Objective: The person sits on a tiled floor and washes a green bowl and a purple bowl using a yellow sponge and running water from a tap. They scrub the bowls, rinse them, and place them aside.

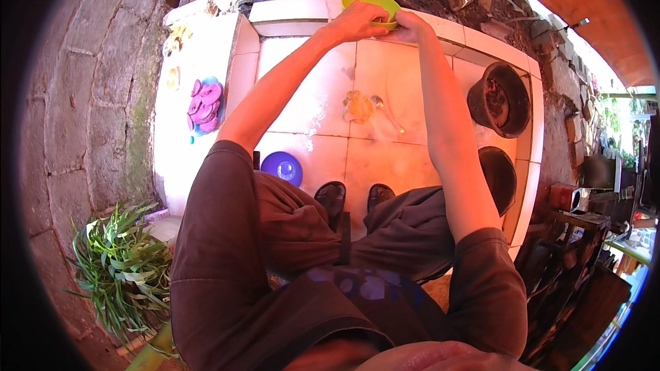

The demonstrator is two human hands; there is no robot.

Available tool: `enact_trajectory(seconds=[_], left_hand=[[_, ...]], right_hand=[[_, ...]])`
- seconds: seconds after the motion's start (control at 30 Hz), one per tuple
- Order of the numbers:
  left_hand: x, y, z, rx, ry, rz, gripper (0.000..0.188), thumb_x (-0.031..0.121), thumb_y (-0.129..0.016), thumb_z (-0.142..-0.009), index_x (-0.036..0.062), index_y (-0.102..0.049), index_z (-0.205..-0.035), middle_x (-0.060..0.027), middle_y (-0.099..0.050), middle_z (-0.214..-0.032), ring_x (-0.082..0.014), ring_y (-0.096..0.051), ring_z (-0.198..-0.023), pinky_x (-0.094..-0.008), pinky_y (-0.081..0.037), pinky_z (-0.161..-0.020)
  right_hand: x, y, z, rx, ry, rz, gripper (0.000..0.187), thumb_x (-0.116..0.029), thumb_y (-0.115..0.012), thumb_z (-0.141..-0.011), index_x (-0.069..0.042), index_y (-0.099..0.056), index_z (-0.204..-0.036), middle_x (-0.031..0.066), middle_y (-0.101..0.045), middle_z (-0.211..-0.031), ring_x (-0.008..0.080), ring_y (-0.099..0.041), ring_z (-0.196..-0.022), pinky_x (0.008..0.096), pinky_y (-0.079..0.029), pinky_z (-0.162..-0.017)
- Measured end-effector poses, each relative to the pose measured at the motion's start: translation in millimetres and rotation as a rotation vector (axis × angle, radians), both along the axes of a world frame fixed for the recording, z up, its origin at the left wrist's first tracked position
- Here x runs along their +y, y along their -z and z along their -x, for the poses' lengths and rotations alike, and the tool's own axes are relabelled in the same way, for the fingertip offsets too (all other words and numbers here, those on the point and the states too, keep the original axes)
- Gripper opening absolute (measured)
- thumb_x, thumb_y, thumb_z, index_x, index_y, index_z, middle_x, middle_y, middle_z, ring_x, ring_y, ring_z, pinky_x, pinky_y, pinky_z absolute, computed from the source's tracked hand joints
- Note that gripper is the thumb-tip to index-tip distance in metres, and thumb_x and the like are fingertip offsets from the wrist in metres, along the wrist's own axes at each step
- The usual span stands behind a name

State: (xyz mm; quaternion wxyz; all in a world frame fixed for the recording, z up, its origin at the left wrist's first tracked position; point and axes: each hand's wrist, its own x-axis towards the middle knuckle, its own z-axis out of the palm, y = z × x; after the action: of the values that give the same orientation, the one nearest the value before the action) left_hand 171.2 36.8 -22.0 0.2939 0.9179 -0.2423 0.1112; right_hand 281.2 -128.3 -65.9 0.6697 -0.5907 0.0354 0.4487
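Observation:
Both my arms reach forward over a tiled wash area. My left hand (356, 22) grips the near rim of a yellow-green plastic bowl (370, 0) that sits on the raised white ledge at the far end. My right hand (407, 26) rests against the bowl's right side, fingers curled on it. On the wet tile floor (323, 96) below my arms lie an orange scrub sponge (358, 106) and a metal spoon (385, 111).
Two dark round pots, one (500, 98) and another (499, 177), sit at the right. A blue bowl (282, 167) lies by my left knee. Purple sandals (204, 105) lie on the left ledge. My sandalled feet (354, 198) stand on the tiles. A stone wall (82, 103) and green plant (120, 268) stand left.

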Motion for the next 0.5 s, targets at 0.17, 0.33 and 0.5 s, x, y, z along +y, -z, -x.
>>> enact_trajectory(seconds=[0.17, 0.33, 0.5], left_hand=[[24, -33, -20, -0.508, -0.311, 0.052, 0.017, 0.021, -0.069, -0.095, 0.0046, -0.068, -0.098, -0.0125, -0.07, -0.093, -0.0311, -0.066, -0.094, -0.0454, -0.051, -0.079], [68, -86, -28, -0.76, -0.727, 0.106, 0.046, 0.018, -0.073, -0.086, 0.0045, -0.06, -0.128, -0.0222, -0.06, -0.11, -0.041, -0.056, -0.108, -0.05, -0.044, -0.099], [73, -100, -26, -0.73, -0.743, 0.203, 0.047, 0.017, -0.076, -0.084, 0.0028, -0.059, -0.126, -0.0238, -0.053, -0.121, -0.0424, -0.051, -0.114, -0.0521, -0.043, -0.1]], right_hand=[[12, 16, -4, -0.396, 0.306, 0.052, 0.037, -0.014, -0.051, -0.098, -0.005, -0.061, -0.132, 0.0178, -0.07, -0.123, 0.0352, -0.07, -0.111, 0.0506, -0.061, -0.095], [13, 43, -30, -0.727, 0.352, 0.428, 0.035, -0.02, -0.064, -0.09, -0.007, -0.072, -0.123, 0.0168, -0.075, -0.117, 0.031, -0.072, -0.109, 0.0428, -0.055, -0.095], [3, 63, -44, -0.719, 0.348, 0.437, 0.036, -0.024, -0.071, -0.085, -0.006, -0.075, -0.116, 0.0182, -0.076, -0.111, 0.0328, -0.072, -0.107, 0.0432, -0.054, -0.095]])
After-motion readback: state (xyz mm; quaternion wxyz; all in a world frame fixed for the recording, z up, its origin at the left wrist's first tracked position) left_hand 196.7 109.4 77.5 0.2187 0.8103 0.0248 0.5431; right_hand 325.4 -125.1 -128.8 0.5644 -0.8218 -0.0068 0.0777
